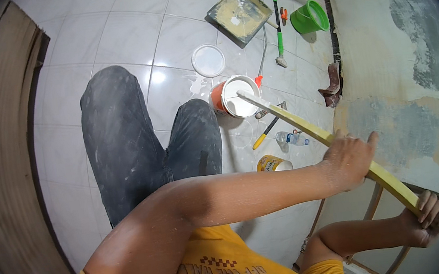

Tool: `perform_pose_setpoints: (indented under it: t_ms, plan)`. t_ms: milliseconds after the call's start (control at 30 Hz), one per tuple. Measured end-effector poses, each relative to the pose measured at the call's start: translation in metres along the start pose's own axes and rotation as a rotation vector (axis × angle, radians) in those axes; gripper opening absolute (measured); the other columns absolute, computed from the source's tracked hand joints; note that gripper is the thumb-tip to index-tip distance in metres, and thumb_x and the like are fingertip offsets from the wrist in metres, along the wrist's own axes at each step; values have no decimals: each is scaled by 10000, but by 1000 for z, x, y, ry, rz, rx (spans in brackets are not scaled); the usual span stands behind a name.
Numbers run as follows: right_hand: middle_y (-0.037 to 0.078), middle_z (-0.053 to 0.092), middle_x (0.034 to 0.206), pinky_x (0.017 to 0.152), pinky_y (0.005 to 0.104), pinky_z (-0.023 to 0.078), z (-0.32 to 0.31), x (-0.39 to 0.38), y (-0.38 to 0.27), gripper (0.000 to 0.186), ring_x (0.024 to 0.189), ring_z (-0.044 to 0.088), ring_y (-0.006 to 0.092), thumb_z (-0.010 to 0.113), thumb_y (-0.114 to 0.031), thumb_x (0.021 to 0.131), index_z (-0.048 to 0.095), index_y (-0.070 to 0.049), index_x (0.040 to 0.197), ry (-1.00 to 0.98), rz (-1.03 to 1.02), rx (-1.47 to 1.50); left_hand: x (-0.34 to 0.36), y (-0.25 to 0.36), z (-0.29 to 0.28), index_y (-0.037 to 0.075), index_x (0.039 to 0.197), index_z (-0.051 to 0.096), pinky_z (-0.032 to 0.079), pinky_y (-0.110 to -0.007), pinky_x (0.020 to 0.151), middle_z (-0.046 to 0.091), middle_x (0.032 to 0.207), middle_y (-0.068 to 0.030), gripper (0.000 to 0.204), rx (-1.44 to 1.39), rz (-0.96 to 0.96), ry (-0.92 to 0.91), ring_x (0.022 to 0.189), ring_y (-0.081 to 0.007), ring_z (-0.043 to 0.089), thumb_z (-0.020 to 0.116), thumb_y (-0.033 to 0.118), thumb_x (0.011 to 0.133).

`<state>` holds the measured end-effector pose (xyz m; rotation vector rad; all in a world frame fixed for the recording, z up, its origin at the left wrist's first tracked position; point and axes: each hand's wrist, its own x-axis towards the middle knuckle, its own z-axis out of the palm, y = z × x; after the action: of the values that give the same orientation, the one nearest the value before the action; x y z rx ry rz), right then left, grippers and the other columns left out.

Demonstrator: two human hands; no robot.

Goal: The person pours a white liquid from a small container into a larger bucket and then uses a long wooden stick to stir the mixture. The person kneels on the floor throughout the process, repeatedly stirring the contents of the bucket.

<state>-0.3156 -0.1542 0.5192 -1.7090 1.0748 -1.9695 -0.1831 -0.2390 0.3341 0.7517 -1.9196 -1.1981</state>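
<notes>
A long pale yellow wooden stick (307,129) slants across the view, its white-coated far tip inside an open red-and-white bucket (217,100) of white compound (237,104). My left hand (348,158) grips the middle of the stick. My right hand (425,217) is closed round its lower end at the lower right. A round white lid (208,60) lies beside a white spill (199,83) on the tiles behind the bucket.
Past the bucket lie a stained tray (240,15), a green-handled tool (279,42) and a green pail (308,16). A yellow-handled tool (261,140), plastic bottle (292,139) and yellow tub (269,165) are nearer. A patched wall (390,50) stands right, a wooden panel (3,163) left.
</notes>
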Motion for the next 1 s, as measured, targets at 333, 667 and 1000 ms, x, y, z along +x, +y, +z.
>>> perform_pose_setpoints:
  t_ms: [333,667,1000]
  plan:
    - [-26,343,524,647,307,365,-10,42,-27,385,522,352,106,524,-108,942,348,-208,614,-155,60,38,16,23,-10,-86,1466,401,473,-513,945,737,903,-200,780,-49,48,43,932,-374,737,768,122,811]
    - [-39,329,522,490,289,367,53,-22,73,235,438,343,99,532,-192,979,453,-124,768,147,104,-68,-5,-66,14,-69,1501,303,483,-525,944,709,876,-212,888,-55,-109,72,894,-430,706,761,77,754]
    - [35,364,510,461,306,387,99,-65,176,152,434,377,141,497,-159,981,450,-89,855,153,210,-15,-7,-172,4,76,1500,307,509,-555,868,687,865,-247,860,66,-232,160,885,-488,673,765,100,773]
